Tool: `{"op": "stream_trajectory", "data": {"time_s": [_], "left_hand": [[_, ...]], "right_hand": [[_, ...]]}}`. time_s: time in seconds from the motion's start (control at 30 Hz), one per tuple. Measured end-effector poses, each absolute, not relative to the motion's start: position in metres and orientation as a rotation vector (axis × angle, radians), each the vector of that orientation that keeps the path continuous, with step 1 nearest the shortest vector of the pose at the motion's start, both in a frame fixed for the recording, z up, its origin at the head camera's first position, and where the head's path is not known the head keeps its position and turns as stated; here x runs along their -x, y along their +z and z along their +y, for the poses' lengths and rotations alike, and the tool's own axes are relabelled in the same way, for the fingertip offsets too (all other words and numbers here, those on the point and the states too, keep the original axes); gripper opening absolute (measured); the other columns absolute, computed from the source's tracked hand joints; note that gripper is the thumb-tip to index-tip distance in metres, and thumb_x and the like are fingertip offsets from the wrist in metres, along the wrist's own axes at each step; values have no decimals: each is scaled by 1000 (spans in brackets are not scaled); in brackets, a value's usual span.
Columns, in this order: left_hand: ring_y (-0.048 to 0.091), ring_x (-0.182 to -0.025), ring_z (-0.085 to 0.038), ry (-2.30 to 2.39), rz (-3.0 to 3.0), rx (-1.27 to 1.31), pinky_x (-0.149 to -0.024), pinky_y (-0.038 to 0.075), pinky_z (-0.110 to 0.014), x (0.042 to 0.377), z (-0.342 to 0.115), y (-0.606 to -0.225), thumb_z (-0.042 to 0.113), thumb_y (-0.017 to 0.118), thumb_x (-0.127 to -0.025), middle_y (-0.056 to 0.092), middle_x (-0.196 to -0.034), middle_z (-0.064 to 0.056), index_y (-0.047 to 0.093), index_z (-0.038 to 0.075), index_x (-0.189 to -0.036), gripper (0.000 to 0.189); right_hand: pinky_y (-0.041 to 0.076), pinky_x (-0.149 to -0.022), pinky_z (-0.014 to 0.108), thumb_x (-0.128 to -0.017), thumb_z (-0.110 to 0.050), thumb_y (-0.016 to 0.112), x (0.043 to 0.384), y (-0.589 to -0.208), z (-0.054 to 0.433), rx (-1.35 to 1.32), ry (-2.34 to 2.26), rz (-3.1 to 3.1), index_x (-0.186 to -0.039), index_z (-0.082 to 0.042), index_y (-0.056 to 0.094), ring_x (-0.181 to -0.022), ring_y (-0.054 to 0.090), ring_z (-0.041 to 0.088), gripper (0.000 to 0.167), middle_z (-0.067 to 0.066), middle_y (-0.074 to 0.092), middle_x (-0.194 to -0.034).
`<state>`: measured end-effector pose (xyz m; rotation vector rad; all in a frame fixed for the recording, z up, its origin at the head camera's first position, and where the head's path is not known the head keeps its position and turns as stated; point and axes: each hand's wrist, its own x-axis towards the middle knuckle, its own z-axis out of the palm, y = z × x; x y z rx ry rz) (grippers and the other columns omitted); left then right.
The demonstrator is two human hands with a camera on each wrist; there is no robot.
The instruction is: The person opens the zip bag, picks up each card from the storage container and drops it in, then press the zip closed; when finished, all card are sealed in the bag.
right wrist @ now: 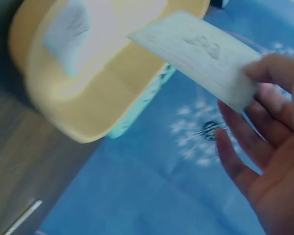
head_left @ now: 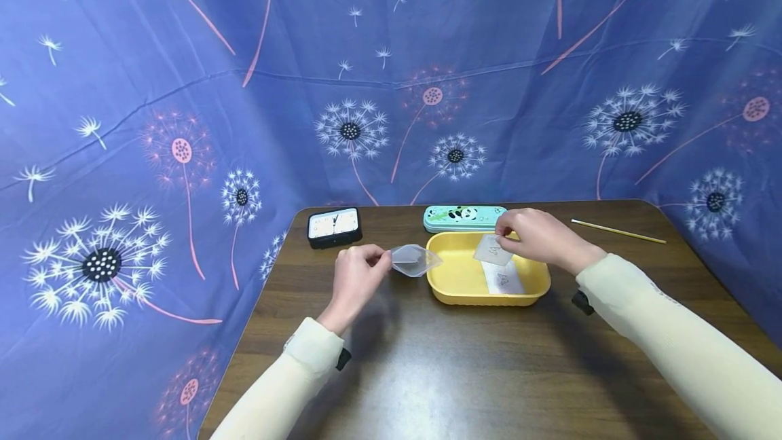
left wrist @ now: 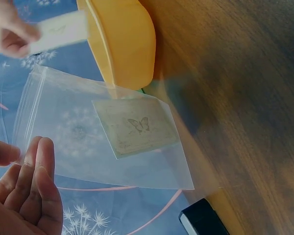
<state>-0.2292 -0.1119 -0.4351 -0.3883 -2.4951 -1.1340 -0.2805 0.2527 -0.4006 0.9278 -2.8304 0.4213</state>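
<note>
My left hand (head_left: 357, 280) pinches a clear zip bag (head_left: 417, 261) near its zip edge, just left of a yellow tray (head_left: 455, 287). Inside the bag lies a pale card with a butterfly print (left wrist: 142, 125), seen best in the left wrist view. Over the tray's right half, my right hand (head_left: 545, 237) holds a white printed card (right wrist: 201, 51) by one end between thumb and fingers. Beneath it, a second white card with a dark print (head_left: 506, 281) lies in the tray. The print on the held card is blurred in the right wrist view.
A black-framed clock (head_left: 334, 225) stands at the back left of the wooden table (head_left: 427, 372). Behind the tray is a mint pencil case with a panda (head_left: 458, 216). A thin yellow stick with a white tip (head_left: 620, 231) lies at the back right.
</note>
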Motion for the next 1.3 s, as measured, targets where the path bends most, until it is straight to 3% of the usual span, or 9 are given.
{"op": "stream_trajectory", "data": {"time_s": [0.27,0.53,0.83,1.3], "left_hand": [[59,-55,-5,-1089,-2489,376,-54,47,-29,232,-113,-437,21,72,-95,66,-64,14,81,16,-81,17],[57,-54,-5,-1087,-2477,384,-54,47,-29,232,-113,-436,21,73,-94,65,-63,14,81,15,-82,17],[56,-53,-5,-1076,-2477,378,-53,46,-30,232,-113,-438,21,72,-94,64,-62,14,81,15,-81,18],[56,-53,-5,-1087,-2478,379,-52,46,-29,230,-113,-436,20,72,-95,64,-61,14,81,16,-81,18]], "right_hand": [[52,-76,42,-93,-15,72,258,-366,220,-1032,480,-2429,-92,-19,69,-82,62,13,5,-7,67,-92],[53,-78,39,-89,-10,71,240,-350,185,-1223,580,-2131,-91,-15,67,-84,63,14,6,-6,66,-92],[54,-87,41,-88,-9,74,242,-372,158,-1277,557,-2133,-89,-13,66,-88,65,18,9,-3,68,-93],[52,-94,44,-87,-9,81,255,-412,135,-1241,562,-2249,-88,-12,73,-106,64,28,8,9,68,-113]]}}
